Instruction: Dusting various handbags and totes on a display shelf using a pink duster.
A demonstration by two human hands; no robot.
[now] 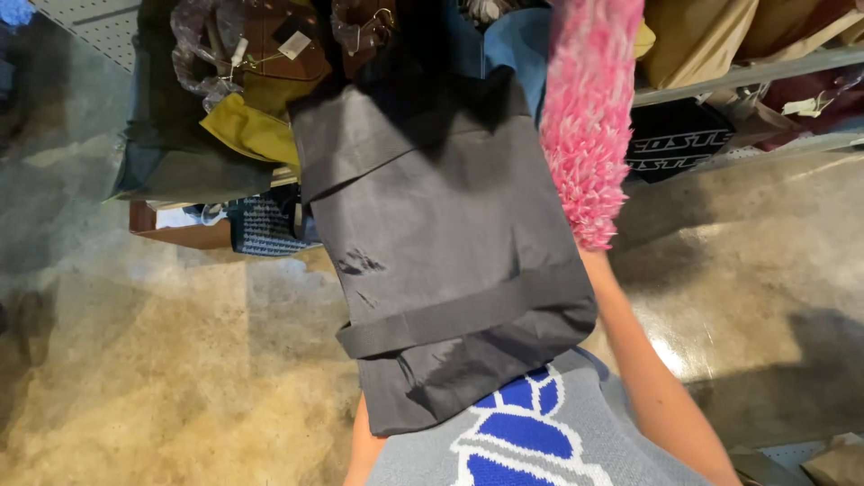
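Observation:
A dark grey fabric tote bag with a flat strap across its lower part hangs in front of me and fills the middle of the view. Beside it on the right is a long fluffy pink duster. My right forearm reaches up from the lower right, and its wrist ends at the duster's lower tip; my right hand is covered by the fluff and the bag's edge. A bit of my left arm shows under the bag's lower corner, and my left hand is hidden behind the bag.
Shelves at the back hold brown bags, a mustard yellow bag, a patterned dark bag and a black printed bag on a metal shelf rail. Below is a mottled concrete floor. My grey and blue knitted top is at the bottom.

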